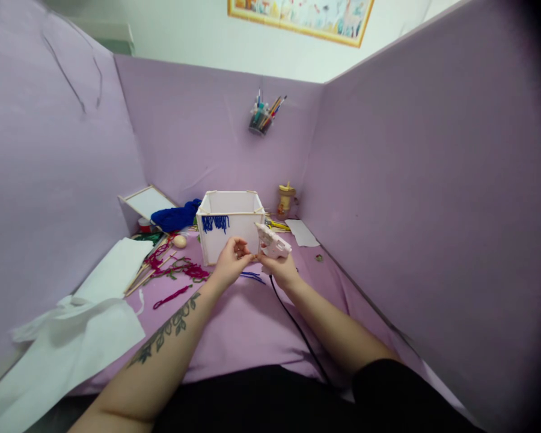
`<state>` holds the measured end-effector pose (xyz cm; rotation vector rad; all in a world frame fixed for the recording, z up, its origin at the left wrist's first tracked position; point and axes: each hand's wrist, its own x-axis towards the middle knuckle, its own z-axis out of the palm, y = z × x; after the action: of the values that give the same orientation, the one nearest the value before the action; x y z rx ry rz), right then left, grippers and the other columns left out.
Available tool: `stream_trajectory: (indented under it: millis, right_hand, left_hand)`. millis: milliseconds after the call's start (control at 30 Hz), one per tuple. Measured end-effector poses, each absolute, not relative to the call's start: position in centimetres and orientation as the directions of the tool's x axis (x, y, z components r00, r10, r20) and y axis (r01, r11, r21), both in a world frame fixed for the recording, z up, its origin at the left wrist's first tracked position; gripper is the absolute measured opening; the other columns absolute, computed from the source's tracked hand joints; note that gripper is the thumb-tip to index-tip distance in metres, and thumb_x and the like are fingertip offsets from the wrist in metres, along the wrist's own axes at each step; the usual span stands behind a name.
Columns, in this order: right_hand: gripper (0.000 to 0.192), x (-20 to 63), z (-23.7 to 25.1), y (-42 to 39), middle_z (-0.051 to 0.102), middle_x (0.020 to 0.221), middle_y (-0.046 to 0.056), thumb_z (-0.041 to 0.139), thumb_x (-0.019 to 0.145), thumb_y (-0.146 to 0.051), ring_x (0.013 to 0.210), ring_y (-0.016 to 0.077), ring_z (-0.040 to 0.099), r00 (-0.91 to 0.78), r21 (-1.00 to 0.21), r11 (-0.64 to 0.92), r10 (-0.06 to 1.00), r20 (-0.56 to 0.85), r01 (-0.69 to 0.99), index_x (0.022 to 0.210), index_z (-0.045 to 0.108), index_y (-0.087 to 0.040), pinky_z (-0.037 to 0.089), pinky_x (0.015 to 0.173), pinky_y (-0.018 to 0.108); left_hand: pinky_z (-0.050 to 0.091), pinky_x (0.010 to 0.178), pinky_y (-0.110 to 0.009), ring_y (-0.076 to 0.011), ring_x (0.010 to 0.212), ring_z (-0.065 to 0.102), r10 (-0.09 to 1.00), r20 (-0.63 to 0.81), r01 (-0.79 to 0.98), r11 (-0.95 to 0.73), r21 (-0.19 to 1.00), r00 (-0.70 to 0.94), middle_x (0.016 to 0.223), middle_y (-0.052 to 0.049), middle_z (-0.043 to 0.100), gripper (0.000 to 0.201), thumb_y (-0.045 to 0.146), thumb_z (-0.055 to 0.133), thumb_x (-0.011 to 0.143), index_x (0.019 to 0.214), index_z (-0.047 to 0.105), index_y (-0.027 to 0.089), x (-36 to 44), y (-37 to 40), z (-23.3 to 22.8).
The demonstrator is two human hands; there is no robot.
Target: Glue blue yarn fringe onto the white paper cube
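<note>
Gripping a pale glue gun (272, 242), the right hand (283, 270) tips its nozzle leftward to meet the left hand (231, 262), whose fingers pinch narrowly around something too small to identify. Both work just in front of the white box (229, 225), its blue yarn fringe (215, 223) facing them. The cord (297, 328) trails back between the forearms, clear of the magenta yarn (180, 269) at left.

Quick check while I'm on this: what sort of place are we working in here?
Most likely a craft workstation walled by purple partitions: a glue gun in the right hand, yarn strands on the table, and a cup of brushes and pens.
</note>
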<state>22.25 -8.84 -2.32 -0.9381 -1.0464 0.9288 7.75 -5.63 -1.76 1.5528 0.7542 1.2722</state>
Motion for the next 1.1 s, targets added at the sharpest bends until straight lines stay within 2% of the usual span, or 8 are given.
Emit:
stream_trajectory:
  millis: [100,200,367,500,733,900,1000,1100]
  right_hand:
    - [0.025,22.3,-2.5,-8.7,0.059,0.067,-0.002,0.072,0.061,-0.028,0.055,0.0127,0.049,0.198,-0.939,0.341,0.924,0.326,-0.044,0.083,0.062,-0.021,0.041,0.053,0.027]
    - [0.026,22.5,-2.7,-8.5,0.061,0.071,-0.002,0.069,0.06,-0.023,0.059,0.0138,0.051,0.205,-0.922,0.387,0.901,0.382,0.02,0.086,0.064,-0.021,0.044,0.057,0.028]
    - [0.034,22.7,-2.6,-8.5,0.065,0.076,0.0,0.067,0.059,-0.019,0.063,0.0169,0.056,0.168,-0.921,0.389,0.907,0.385,0.01,0.093,0.067,-0.022,0.047,0.061,0.032]
    - [0.035,22.7,-2.5,-8.7,0.066,0.078,0.0,0.067,0.058,-0.017,0.063,0.017,0.056,0.156,-0.922,0.387,0.912,0.379,-0.019,0.093,0.068,-0.022,0.047,0.061,0.033]
    - [0.044,22.5,-2.1,-8.7,0.069,0.088,0.003,0.067,0.058,-0.018,0.077,0.0221,0.062,0.15,-0.91,0.413,0.902,0.404,-0.031,0.102,0.07,-0.024,0.051,0.069,0.036]
    - [0.037,23.0,-2.2,-8.4,0.066,0.077,0.001,0.064,0.062,-0.023,0.068,0.0194,0.059,0.221,-0.913,0.403,0.887,0.406,0.058,0.098,0.069,-0.023,0.05,0.062,0.033]
    - [0.033,23.7,-2.3,-8.3,0.067,0.08,0.002,0.065,0.062,-0.024,0.068,0.018,0.058,0.312,-0.911,0.404,0.858,0.408,0.08,0.096,0.068,-0.022,0.048,0.06,0.03]
    - [0.028,24.4,-2.5,-8.1,0.066,0.08,0.002,0.068,0.06,-0.024,0.066,0.0169,0.057,0.403,-0.921,0.387,0.836,0.373,0.05,0.087,0.068,-0.019,0.045,0.057,0.029]
  left_hand:
    - [0.047,0.071,-0.027,-0.0119,0.074,0.057,0.885,0.372,-0.067,-0.369,0.927,0.278,0.077,0.003,0.055,0.035,0.02,0.07,0.069,0.095,0.046,0.018,7.8,-5.7,-1.7]
    - [0.046,0.071,-0.027,-0.0125,0.074,0.057,0.888,0.36,-0.05,-0.361,0.931,0.286,0.077,0.003,0.055,0.035,0.02,0.07,0.068,0.094,0.048,0.018,7.9,-5.7,-1.7]
    - [0.048,0.07,-0.026,-0.0109,0.073,0.057,0.903,0.305,-0.092,-0.291,0.952,0.301,0.081,0.003,0.053,0.042,0.02,0.074,0.064,0.095,0.045,0.019,7.8,-5.9,-1.6]
    - [0.049,0.069,-0.025,-0.0089,0.07,0.057,0.924,0.247,-0.137,-0.215,0.967,0.293,0.082,0.005,0.051,0.047,0.02,0.077,0.061,0.091,0.041,0.02,7.6,-6.2,-1.2]
    - [0.05,0.068,-0.025,-0.0082,0.069,0.058,0.926,0.245,-0.146,-0.211,0.967,0.287,0.082,0.006,0.051,0.047,0.019,0.076,0.061,0.092,0.04,0.02,7.8,-6.2,-1.2]
    - [0.05,0.071,-0.027,-0.0092,0.07,0.058,0.925,0.265,-0.15,-0.231,0.961,0.272,0.084,0.005,0.052,0.044,0.019,0.073,0.062,0.092,0.041,0.02,7.8,-5.9,-1.4]
    - [0.048,0.07,-0.027,-0.0115,0.071,0.058,0.923,0.296,-0.021,-0.3,0.954,0.248,0.085,0.002,0.055,0.034,0.021,0.069,0.065,0.091,0.046,0.019,7.2,-5.3,-1.6]
    - [0.044,0.067,-0.029,-0.0153,0.068,0.056,0.903,0.325,0.342,-0.41,0.845,0.28,0.079,-0.002,0.06,0.017,0.023,0.061,0.072,0.088,0.056,0.018,6.4,-4.8,-2.2]
